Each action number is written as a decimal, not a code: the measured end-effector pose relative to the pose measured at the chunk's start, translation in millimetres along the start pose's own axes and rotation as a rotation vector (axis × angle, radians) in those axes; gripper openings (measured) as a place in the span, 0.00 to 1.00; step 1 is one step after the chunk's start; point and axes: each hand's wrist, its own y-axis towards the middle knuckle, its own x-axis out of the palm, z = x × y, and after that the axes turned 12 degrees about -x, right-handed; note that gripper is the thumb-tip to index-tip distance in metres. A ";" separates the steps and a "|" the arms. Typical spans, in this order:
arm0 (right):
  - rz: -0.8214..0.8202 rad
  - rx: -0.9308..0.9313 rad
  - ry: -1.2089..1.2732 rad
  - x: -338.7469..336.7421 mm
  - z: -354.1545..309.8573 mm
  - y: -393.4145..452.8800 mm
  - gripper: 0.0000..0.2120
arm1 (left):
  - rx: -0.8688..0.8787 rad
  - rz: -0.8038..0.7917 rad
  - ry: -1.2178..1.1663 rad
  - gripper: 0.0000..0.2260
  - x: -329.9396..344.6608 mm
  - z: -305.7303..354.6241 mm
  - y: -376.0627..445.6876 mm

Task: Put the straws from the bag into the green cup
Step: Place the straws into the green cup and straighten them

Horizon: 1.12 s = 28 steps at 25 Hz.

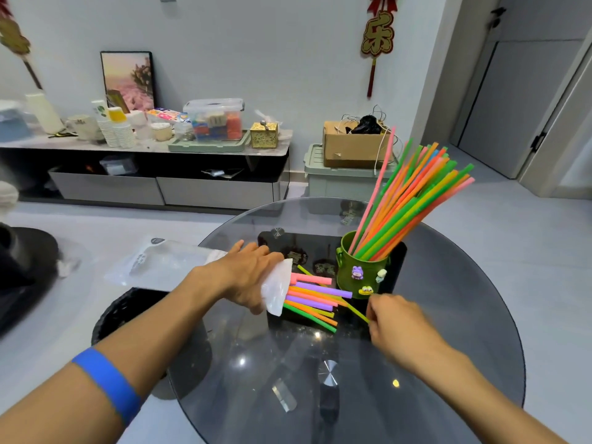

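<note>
Mid-transfer at a round smoked-glass table (pixel 448 347): left hand (pixel 253 277) gripping clear plastic bag (pixel 166 264) of coloured plastic straws (pixel 314 299), right hand (pixel 397 325) pinching one yellow straw (pixel 357 312); next, likely a lift into nearby straw-filled green cup (pixel 358 274)

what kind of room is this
Most likely a home living room: a low media console along the wall with a framed picture leaning on it, a red festive hanging on the wall, and a round glass table.
</note>
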 end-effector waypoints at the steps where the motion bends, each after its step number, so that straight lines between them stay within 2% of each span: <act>1: -0.016 0.030 0.017 -4.2 -3.4 -1.6 0.04 | -0.015 0.038 0.010 0.43 3.3 -3.2 -5.2; 7: -0.005 0.027 0.159 -21.8 -2.4 -10.2 0.06 | -0.131 0.152 0.136 0.39 6.3 -24.6 -40.7; 10: 0.082 0.007 0.342 -19.7 -9.3 -12.9 0.08 | -0.129 0.217 0.258 0.35 3.0 -30.3 -53.2; 13: 0.247 -0.055 0.500 -17.4 -35.7 -11.0 0.07 | -0.063 0.219 0.210 0.37 -0.4 -19.4 -62.2; 14: 0.294 -0.106 0.490 -16.5 -46.1 -7.6 0.04 | -0.034 0.226 0.192 0.37 0.5 -10.4 -63.2; 15: 0.312 -0.163 0.467 -14.3 -54.6 -2.7 0.07 | -0.004 0.238 0.176 0.38 3.1 -0.1 -63.5; 18: 0.126 -0.222 0.434 -4.8 -64.5 12.5 0.16 | 0.057 0.260 0.127 0.37 14.6 25.3 -59.9; 20: 0.056 -0.241 0.353 2.3 -63.2 18.9 0.15 | 0.060 0.256 0.093 0.37 17.8 30.8 -57.9; 24: 0.078 -0.273 0.167 -1.0 -61.4 21.0 0.10 | 0.050 0.245 0.091 0.37 20.4 30.2 -54.3; 28: -0.019 -0.283 -0.035 -10.4 -55.6 17.8 0.09 | 0.019 0.225 0.046 0.37 21.3 26.4 -48.4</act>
